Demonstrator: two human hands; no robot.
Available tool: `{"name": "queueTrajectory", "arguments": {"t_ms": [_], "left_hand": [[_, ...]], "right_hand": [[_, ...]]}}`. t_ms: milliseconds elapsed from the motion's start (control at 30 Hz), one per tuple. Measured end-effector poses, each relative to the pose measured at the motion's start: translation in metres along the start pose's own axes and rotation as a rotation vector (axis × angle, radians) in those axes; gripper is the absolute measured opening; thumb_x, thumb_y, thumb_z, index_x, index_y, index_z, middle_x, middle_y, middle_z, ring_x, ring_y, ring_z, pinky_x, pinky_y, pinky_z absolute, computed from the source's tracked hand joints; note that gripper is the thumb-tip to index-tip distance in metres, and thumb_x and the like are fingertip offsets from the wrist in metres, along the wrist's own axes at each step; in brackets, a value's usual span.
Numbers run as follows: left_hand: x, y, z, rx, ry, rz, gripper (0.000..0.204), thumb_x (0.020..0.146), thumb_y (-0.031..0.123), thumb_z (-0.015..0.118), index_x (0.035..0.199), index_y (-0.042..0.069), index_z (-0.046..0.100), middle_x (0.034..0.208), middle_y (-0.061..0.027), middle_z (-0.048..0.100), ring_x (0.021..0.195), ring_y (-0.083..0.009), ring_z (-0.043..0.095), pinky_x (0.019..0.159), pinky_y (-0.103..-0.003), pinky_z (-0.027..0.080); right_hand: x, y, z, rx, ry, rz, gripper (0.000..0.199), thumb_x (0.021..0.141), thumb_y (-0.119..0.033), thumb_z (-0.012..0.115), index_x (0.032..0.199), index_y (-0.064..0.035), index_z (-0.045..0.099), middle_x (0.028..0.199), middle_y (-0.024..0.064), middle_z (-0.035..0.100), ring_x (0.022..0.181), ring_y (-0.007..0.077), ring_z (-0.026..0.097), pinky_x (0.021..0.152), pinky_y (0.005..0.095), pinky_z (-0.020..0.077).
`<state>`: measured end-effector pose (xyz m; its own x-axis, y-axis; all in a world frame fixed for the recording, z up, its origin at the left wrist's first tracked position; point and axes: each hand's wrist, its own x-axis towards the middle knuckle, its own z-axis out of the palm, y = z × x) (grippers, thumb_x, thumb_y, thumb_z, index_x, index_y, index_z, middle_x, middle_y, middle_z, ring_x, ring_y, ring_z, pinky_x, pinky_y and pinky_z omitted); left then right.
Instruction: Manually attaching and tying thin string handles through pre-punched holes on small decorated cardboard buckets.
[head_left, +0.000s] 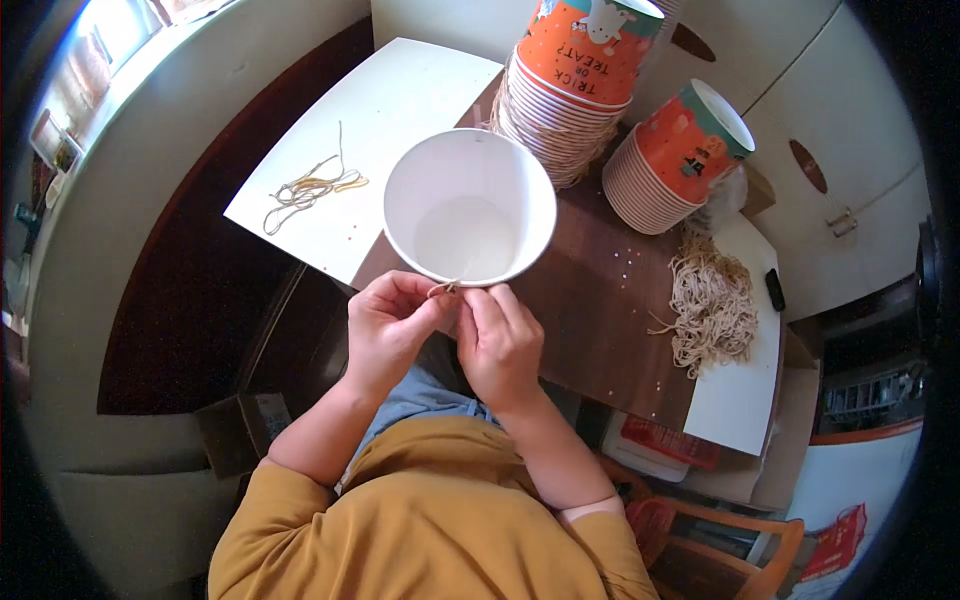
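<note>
Brown tabletop (590,290) carries two white sheets (370,120), one partly cut off at my right. Two stacks of orange printed paper cups (570,90) lie tipped beyond one white cup (470,205), open toward me. A heap of tan strings (712,308) sits right, a few loose ones left. My left hand (388,330) and right hand (500,345) pinch a string (445,288) at its rim; the knot is hard to make out.

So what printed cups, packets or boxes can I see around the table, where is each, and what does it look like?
Tall stack of paper cups: table's far edge, centre; orange with teal band and white cartoon print.
Shorter stack of paper cups: to its right, leaning; same orange and teal.
Red and white packet: below the table's right end; flat.
Cardboard box: floor, left of the person; brown, open.
</note>
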<state>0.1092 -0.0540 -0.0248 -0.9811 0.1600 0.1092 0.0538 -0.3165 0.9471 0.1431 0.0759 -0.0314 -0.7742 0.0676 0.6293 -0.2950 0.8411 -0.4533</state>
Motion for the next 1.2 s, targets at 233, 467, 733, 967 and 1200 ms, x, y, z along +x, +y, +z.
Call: {"name": "queueTrajectory", "arguments": {"t_ms": [233, 467, 733, 967, 1200], "left_hand": [[0.004, -0.004, -0.013, -0.109, -0.027, -0.076, 0.01, 0.084, 0.0, 0.067, 0.091, -0.004, 0.061, 0.087, -0.0087, 0.068, 0.078, -0.0105, 0.064, 0.073, -0.023, 0.053], [0.002, 0.005, -0.012, -0.121, -0.056, -0.068, 0.012, 0.085, 0.001, 0.067, 0.093, -0.004, 0.061, 0.086, -0.0099, 0.068, 0.076, -0.0114, 0.065, 0.068, -0.023, 0.054], [-0.003, 0.018, -0.002, 0.322, -0.001, 0.078, 0.007, 0.08, -0.006, 0.065, 0.087, -0.004, 0.063, 0.082, -0.0062, 0.068, 0.074, -0.0094, 0.064, 0.069, -0.022, 0.052], [-0.002, 0.019, -0.003, 0.581, 0.001, 0.262, 0.012, 0.076, -0.006, 0.066, 0.087, -0.001, 0.066, 0.08, -0.0047, 0.067, 0.072, -0.0087, 0.063, 0.066, -0.021, 0.051], [0.003, 0.014, -0.006, 0.823, 0.018, 0.615, 0.014, 0.072, -0.002, 0.074, 0.085, 0.002, 0.068, 0.08, -0.0101, 0.067, 0.068, -0.0182, 0.066, 0.06, -0.027, 0.052]], "right_hand": [[0.006, 0.001, 0.01, 1.064, -0.166, 0.528, 0.015, 0.087, -0.004, 0.06, 0.097, 0.0045, 0.066, 0.096, 0.0101, 0.066, 0.083, 0.0149, 0.064, 0.075, 0.0276, 0.0519], [0.008, -0.006, 0.012, 1.608, -0.13, 0.889, 0.015, 0.086, -0.01, 0.062, 0.098, -0.004, 0.07, 0.089, 0.0024, 0.069, 0.079, 0.008, 0.06, 0.072, 0.0237, 0.048], [0.007, 0.002, 0.012, 1.59, -0.186, 1.05, 0.013, 0.083, -0.017, 0.065, 0.092, -0.0089, 0.07, 0.082, -0.0023, 0.066, 0.069, 0.0054, 0.053, 0.064, 0.021, 0.0382], [0.005, 0.01, 0.012, 1.603, -0.247, 0.973, 0.016, 0.085, -0.015, 0.063, 0.097, -0.006, 0.071, 0.086, -0.0003, 0.067, 0.071, 0.0067, 0.056, 0.067, 0.022, 0.0431], [0.01, 0.0, 0.003, 1.516, -0.157, 0.936, 0.015, 0.089, -0.009, 0.061, 0.098, -0.0009, 0.07, 0.095, 0.006, 0.069, 0.087, 0.0118, 0.063, 0.084, 0.0272, 0.0506]]}}
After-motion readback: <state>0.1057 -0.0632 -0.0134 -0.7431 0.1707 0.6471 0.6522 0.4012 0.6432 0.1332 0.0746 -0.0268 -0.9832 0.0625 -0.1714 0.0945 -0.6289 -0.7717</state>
